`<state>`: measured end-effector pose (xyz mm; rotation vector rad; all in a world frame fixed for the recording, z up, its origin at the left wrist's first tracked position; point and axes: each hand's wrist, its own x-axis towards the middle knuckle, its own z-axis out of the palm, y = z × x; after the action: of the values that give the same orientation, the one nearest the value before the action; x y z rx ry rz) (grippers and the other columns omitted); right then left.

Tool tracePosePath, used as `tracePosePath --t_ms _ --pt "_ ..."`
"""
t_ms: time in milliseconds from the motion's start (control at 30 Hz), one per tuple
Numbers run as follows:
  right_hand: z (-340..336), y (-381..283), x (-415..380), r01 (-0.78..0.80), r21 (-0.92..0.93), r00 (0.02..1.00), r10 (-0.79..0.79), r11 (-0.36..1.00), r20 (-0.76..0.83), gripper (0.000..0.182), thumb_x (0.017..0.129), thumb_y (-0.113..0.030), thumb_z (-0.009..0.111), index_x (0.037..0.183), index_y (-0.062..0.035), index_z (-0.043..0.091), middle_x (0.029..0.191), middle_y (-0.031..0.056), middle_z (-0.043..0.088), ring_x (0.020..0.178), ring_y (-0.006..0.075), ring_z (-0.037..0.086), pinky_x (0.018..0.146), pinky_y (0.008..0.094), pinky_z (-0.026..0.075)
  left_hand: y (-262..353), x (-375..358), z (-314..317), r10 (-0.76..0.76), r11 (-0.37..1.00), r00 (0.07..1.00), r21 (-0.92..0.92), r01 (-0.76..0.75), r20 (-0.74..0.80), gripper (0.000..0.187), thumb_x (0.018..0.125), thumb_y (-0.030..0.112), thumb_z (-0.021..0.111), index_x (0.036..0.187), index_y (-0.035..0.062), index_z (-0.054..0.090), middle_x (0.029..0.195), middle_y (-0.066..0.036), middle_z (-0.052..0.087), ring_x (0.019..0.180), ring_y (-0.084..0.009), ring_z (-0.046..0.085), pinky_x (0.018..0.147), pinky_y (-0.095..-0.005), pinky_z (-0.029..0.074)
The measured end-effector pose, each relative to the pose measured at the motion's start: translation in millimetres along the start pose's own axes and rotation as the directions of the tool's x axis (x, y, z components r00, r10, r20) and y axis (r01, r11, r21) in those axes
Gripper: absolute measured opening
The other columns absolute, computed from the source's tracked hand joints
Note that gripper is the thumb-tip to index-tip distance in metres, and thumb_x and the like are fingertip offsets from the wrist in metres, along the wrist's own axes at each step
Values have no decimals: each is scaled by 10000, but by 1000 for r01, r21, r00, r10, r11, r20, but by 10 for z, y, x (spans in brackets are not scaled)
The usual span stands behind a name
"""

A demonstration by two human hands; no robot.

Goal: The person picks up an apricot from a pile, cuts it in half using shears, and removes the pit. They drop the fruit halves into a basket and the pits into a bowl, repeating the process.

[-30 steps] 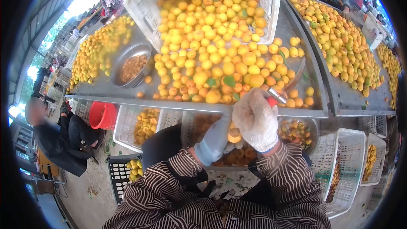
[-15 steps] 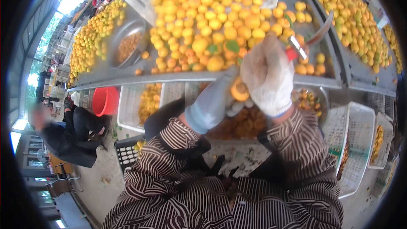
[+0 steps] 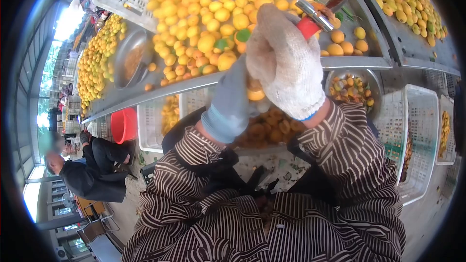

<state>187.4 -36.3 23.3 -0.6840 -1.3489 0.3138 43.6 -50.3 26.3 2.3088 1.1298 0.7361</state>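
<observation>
My right hand [image 3: 286, 63], in a white knit glove, is closed around the red handle of a curved knife [image 3: 307, 27]. The blade points up and away over the fruit, with orange pulp near its base. My left hand [image 3: 227, 104], in a blue-grey glove, grips an apricot [image 3: 255, 93] close against the right hand. The gloves cover much of this apricot, so its cut cannot be made out. Below both hands lie many apricot halves [image 3: 272, 128], partly hidden by my sleeves.
Whole apricots [image 3: 194, 19] are heaped on a metal table [image 3: 182, 85] ahead, beside a steel bowl [image 3: 119, 65]. Another bowl [image 3: 376, 98] holds cut fruit at right. White crates [image 3: 421, 145] and a red bucket [image 3: 124, 125] stand around. A person [image 3: 92, 174] sits at left.
The view has shifted. Both hands sit higher and further left in the picture, still together. More of the apricot is now covered by the right hand, and the knife is still held.
</observation>
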Motion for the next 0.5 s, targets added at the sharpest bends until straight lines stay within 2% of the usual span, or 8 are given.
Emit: tracePosePath --t_ms 100,167,267,300,333,367,400,500 --pt "-30 -26 0 19 -131 995 -5 991 101 362 894 -5 623 1247 0 546 835 50 578 671 145 594 568 250 499 11 -19 2 -116 981 992 -152 121 46 372 892 98 603 1226 18 460 919 -113 611 646 -171 591 540 -280 492" --pt "-6 1 -65 -64 -40 992 68 997 103 345 905 -14 617 1243 -1 549 859 50 585 697 151 604 583 257 503 19 5 16 -353 285 843 -811 511 407 246 1004 264 428 1082 42 498 784 -64 566 461 -100 435 389 -234 346" --pt "35 4 -125 -190 91 976 178 978 125 320 921 -28 607 1236 -3 554 894 50 594 737 161 620 606 267 509 27 25 96 -504 208 732 -758 618 458 399 1026 411 308 979 76 520 630 -26 486 386 -97 307 355 -239 243" --pt "95 -10 -97 54 -219 998 -60 974 -18 137 968 -101 578 1089 -41 600 805 16 546 680 139 569 567 265 473 19 19 111 -500 212 741 -766 607 449 399 1026 411 308 979 76 520 630 -26 486 386 -97 307 355 -239 243" --pt "91 -39 -86 75 -217 997 -79 973 -11 137 968 -101 578 1089 -41 600 805 16 546 680 139 569 567 265 473 17 -12 127 -494 100 708 -775 624 506 426 1020 438 305 958 83 532 603 -22 471 381 -99 308 355 -241 240" --pt "77 -80 -88 -388 455 901 435 802 2 81 982 -140 564 1017 -73 594 763 4 514 646 127 532 535 266 436 15 -37 136 -474 -5 683 -777 629 556 453 1013 464 303 937 89 545 577 -18 456 375 -101 308 355 -243 237" --pt "77 -110 -63 -560 825 616 707 81 349 98 997 -179 551 946 -104 587 721 -9 481 612 115 495 503 267 400 6 -34 132 -442 -99 668 -773 627 599 480 1006 491 300 916 95 557 550 -15 442 369 -103 309 355 -246 235" --pt "102 -120 -30 -519 855 624 689 11 370 236 986 -205 566 783 -90 525 629 -10 462 514 95 463 443 241 349 -68 -18 89 -274 -347 642 -696 629 716 539 993 546 291 875 106 579 501 -11 416 359 -106 312 355 -251 228"
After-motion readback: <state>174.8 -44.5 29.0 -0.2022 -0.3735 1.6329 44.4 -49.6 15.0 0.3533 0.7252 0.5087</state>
